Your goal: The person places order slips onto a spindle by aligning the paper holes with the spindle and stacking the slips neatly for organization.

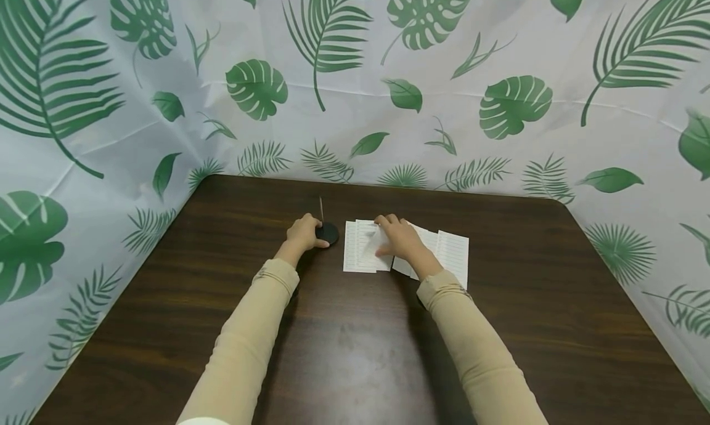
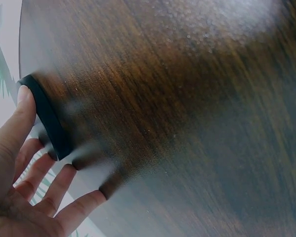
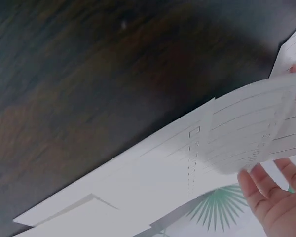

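My left hand (image 1: 302,233) holds the edge of a paper spike's round black base (image 1: 328,235), and a thin rod stands up from it. In the left wrist view the thumb presses on the rim of the base (image 2: 45,116), fingertips at the far side and on the table. To the right, my right hand (image 1: 402,239) pinches a white lined paper slip (image 3: 251,121) between thumb and fingers, bending it up off the others. More printed slips (image 1: 453,259) lie overlapping in a fanned row beneath and on both sides of that hand.
Everything lies on a dark wood-grain table (image 1: 355,345), toward its far edge. A white cloth with green leaf prints (image 1: 344,123) hangs behind the table and along its sides.
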A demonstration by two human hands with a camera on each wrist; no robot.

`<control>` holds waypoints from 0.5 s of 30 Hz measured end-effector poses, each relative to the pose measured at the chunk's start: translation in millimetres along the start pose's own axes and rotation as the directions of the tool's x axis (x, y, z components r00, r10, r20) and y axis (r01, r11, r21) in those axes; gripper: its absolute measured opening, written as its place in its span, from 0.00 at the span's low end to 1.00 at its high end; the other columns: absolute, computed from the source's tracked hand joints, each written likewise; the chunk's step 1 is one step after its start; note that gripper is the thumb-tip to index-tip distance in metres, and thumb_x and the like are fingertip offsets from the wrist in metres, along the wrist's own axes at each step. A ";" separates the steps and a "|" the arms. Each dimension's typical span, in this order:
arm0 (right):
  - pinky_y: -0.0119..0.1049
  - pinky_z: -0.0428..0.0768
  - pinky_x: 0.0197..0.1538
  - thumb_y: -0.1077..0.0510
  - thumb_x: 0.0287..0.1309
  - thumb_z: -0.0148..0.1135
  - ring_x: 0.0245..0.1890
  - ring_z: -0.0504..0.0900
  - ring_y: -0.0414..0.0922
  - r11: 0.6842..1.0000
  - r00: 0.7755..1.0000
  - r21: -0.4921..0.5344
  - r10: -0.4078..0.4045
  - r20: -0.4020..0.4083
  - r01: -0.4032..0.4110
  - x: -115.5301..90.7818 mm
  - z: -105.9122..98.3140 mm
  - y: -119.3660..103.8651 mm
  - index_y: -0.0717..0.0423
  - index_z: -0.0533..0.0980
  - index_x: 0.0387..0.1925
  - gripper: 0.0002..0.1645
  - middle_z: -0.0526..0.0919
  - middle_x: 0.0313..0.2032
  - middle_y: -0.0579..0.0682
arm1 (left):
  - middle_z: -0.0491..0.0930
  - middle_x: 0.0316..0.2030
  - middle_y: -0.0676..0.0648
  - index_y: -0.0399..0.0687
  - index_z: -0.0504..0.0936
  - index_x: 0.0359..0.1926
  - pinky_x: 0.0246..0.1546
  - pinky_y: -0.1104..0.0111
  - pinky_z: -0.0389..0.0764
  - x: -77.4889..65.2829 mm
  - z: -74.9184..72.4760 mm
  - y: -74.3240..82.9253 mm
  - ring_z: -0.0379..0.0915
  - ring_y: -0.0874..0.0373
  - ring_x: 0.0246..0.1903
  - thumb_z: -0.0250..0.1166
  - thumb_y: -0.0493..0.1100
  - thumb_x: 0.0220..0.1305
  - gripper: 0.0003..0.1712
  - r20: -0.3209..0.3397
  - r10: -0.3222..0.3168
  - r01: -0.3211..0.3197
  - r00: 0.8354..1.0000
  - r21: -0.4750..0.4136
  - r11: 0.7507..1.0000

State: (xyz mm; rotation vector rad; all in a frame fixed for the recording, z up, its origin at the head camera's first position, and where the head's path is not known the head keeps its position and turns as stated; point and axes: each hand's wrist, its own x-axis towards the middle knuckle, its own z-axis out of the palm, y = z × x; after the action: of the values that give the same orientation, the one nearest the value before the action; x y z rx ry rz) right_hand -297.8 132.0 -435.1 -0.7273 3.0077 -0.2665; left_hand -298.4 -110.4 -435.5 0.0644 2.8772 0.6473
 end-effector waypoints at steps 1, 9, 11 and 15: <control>0.55 0.77 0.51 0.47 0.45 0.73 0.51 0.73 0.64 1.000 1.000 0.012 0.012 0.012 -0.012 0.1 0.5 -0.6 0.55 0.62 0.61 0.44 0.69 0.57 0.64 | 0.68 0.60 0.40 0.43 0.71 0.63 0.58 0.50 0.73 -0.1 -0.1 0.1 0.67 0.42 0.59 0.70 0.51 0.53 0.37 0.001 0.000 0.000 1.000 -0.001 1.000; 0.52 0.80 0.44 0.57 0.50 0.71 0.44 0.77 0.63 0.980 0.996 0.187 0.064 0.063 -0.075 2.5 6.3 -2.1 0.54 0.57 0.64 0.44 0.64 0.58 0.68 | 0.68 0.60 0.40 0.44 0.71 0.63 0.58 0.49 0.73 -2.3 -0.7 1.2 0.66 0.41 0.60 0.70 0.51 0.54 0.37 0.008 -0.001 0.001 1.000 0.001 1.000; 0.49 0.81 0.41 0.62 0.50 0.70 0.39 0.78 0.61 0.968 0.995 0.236 0.080 0.053 -0.090 3.7 7.6 -2.4 0.55 0.57 0.66 0.45 0.61 0.59 0.68 | 0.68 0.60 0.40 0.44 0.71 0.63 0.58 0.49 0.73 -2.3 -1.1 1.3 0.66 0.41 0.60 0.70 0.51 0.54 0.37 0.010 0.000 0.000 1.000 0.000 1.000; 0.45 0.81 0.39 0.69 0.51 0.67 0.39 0.78 0.61 0.936 0.994 0.334 0.106 0.024 -0.108 6.3 8.7 -2.7 0.56 0.52 0.71 0.50 0.52 0.66 0.70 | 0.68 0.60 0.40 0.44 0.71 0.63 0.58 0.48 0.72 -1.0 -1.5 0.6 0.66 0.41 0.60 0.70 0.51 0.54 0.37 0.008 -0.003 0.003 1.000 -0.007 1.000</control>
State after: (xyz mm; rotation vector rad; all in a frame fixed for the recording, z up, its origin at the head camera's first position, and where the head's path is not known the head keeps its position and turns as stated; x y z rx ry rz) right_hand -301.5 125.4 -443.1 -0.5281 2.8695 -0.7464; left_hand -297.7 -110.6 -433.7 0.0620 2.8671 0.6549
